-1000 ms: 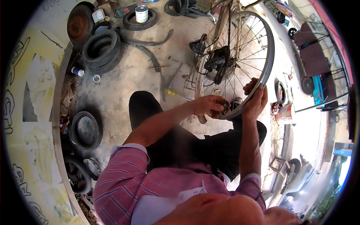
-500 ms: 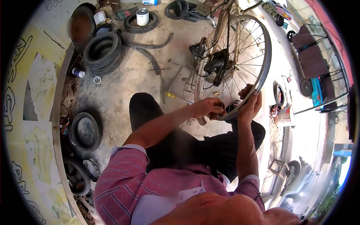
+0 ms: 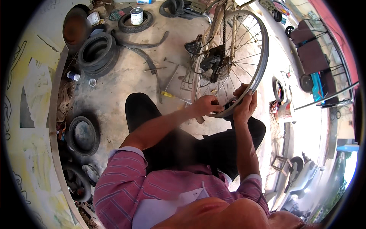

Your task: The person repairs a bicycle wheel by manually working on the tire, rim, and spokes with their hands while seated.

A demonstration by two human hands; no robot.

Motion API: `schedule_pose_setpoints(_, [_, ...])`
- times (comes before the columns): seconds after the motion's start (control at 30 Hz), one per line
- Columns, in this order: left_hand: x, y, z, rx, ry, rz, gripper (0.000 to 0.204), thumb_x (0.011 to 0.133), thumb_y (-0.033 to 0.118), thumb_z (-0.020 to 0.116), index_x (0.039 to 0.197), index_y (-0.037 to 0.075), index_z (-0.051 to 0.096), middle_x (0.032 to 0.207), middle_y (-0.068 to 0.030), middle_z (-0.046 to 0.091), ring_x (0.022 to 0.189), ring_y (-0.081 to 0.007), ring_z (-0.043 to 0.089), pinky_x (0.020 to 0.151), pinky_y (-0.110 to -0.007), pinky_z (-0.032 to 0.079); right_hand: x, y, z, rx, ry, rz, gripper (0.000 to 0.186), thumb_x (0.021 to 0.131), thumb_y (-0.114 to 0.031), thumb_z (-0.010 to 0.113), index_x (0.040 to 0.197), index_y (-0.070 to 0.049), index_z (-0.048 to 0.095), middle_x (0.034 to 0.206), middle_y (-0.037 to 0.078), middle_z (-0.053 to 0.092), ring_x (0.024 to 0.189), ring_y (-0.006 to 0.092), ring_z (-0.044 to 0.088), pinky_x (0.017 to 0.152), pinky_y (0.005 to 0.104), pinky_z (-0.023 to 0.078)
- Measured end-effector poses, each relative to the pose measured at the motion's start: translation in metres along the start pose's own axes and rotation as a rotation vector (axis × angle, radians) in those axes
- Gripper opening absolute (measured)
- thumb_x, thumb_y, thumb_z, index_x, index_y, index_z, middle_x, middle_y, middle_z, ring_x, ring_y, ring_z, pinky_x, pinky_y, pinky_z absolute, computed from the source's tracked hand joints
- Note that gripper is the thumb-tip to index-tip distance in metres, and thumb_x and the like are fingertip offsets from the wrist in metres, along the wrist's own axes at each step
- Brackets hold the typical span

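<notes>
A bicycle wheel (image 3: 264, 57) with a grey rim and thin spokes stands in front of me, still on the bicycle's rear end. My right hand (image 3: 246, 102) is wrapped round the near right part of the rim, thumb and fingers on either side. At the rim's lowest near edge my left hand (image 3: 207, 105) has its fingers bent together against it; whatever they pinch is too small to make out. Dark material shows inside the rim between the two hands. Chain, sprockets (image 3: 224, 68) and a dark derailleur (image 3: 211, 62) sit at the hub.
Stacked tyres (image 3: 98, 53) and a single tyre (image 3: 84, 135) lie to the left. A tin can (image 3: 137, 16) stands on another tyre at the back. Cut rubber strips (image 3: 146, 59) and a yellow-handled tool (image 3: 166, 94) lie on the floor. A bucket (image 3: 285, 113) stands at right.
The whole view has shifted slightly, so things appear further left. Both hands stay at the rim; the left fingers have closed in a little against its lower edge.
</notes>
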State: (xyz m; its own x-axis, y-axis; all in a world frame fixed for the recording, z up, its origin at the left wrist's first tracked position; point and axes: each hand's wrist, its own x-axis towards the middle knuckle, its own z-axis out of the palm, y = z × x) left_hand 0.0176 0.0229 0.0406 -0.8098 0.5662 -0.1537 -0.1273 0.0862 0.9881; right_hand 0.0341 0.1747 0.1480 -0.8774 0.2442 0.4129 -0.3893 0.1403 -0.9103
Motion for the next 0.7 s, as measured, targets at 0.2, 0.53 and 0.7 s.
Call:
schedule_pose_setpoints(0.2, [-0.009,-0.011,-0.009,-0.101,0.021,-0.054,0.031,0.090,0.025,0.078,0.100,-0.002,0.066,0.088,-0.0062,0.070,0.080,-0.0113,0.065,0.071,-0.028,0.055,-0.019,0.001,-0.012,-0.061,-0.109,0.118,0.034,0.108,-0.026,0.047,0.117,0.002,0.065,0.090,0.006,0.066,0.083,0.0119,0.060,0.075,0.0259,0.047])
schedule_pose_setpoints(0.53, [-0.009,-0.017,-0.011,0.491,0.142,-0.028,0.047,0.078,0.045,0.077,0.094,0.002,0.066,0.086,-0.0181,0.072,0.083,-0.0373,0.070,0.074,-0.044,0.053,-0.053,0.016,-0.025,-0.058,-0.119,0.175,0.033,0.106,-0.020,0.052,0.118,0.008,0.063,0.095,0.009,0.068,0.087,0.0138,0.061,0.080,0.0264,0.048])
schedule_pose_setpoints(0.7, [-0.008,-0.029,-0.006,0.460,0.189,0.017,0.046,0.079,0.043,0.076,0.092,0.001,0.064,0.084,-0.0198,0.070,0.082,-0.0400,0.068,0.072,-0.048,0.052,-0.052,0.015,-0.024,-0.066,-0.137,0.143,0.030,0.105,-0.020,0.056,0.119,0.005,0.065,0.094,0.006,0.070,0.085,0.0116,0.063,0.076,0.0244,0.051])
